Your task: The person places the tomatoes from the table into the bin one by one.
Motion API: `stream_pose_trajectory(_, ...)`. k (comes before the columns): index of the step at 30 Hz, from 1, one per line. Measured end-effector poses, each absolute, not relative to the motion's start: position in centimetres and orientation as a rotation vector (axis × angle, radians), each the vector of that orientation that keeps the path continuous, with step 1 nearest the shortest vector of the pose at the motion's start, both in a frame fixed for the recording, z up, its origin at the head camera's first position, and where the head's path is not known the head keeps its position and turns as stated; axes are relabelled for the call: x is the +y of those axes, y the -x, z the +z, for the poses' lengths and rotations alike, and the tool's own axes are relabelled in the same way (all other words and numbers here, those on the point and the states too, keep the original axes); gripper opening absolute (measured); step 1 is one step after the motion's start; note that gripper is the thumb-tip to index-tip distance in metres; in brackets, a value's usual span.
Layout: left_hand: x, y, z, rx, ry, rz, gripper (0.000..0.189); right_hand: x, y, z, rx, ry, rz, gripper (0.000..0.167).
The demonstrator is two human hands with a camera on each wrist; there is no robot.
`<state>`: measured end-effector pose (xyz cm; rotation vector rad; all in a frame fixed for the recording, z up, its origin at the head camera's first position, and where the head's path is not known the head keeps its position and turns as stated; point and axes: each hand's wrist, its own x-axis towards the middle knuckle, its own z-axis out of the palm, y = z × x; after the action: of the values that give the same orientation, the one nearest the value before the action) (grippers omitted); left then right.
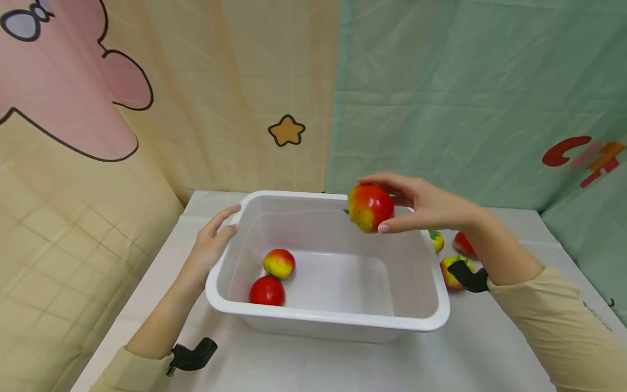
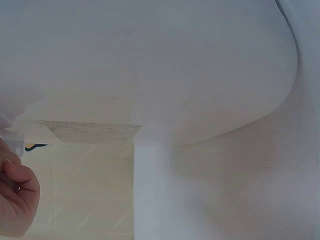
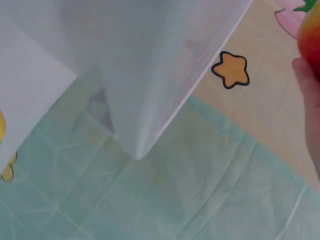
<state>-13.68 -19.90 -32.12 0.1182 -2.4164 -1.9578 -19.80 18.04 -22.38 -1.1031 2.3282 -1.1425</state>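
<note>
My right hand (image 1: 416, 204) holds a large round red-and-yellow fruit (image 1: 364, 204) above the far right part of a white plastic tub (image 1: 338, 317). Its thumb is on the near side and its fingers curl over the top; a small green leaf (image 3: 305, 6) shows on the fruit in the right wrist view. At the tub's left end, my left hand (image 1: 210, 247) grips the rim with fingers and thumb. Inside the tub, towards the left, lie a smaller red-and-yellow fruit (image 1: 279, 264) and a glossy red fruit (image 1: 267, 291), close together.
Right of the tub, partly behind my right forearm, several more fruits lie on the white-covered table (image 1: 343, 365): a yellow one with green leaves (image 1: 437, 242), a red one (image 1: 462, 245) and a red-and-yellow one (image 1: 449, 272). Printed curtains (image 1: 416, 71) hang behind the table.
</note>
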Motion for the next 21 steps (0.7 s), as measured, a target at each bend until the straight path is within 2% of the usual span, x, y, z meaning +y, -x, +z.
stream_pose_trajectory(6,-19.9,13.7,-32.1,-2.426,-0.118,-1.943,0.047,15.3,19.6,-22.4,2.209,1.279,-1.096,0.068)
stream_pose_trajectory(21,-19.9,13.7,-32.1,-2.422,-0.109,-1.936,0.046,11.8,18.8,-21.3,2.118,1.477,-0.984,0.066)
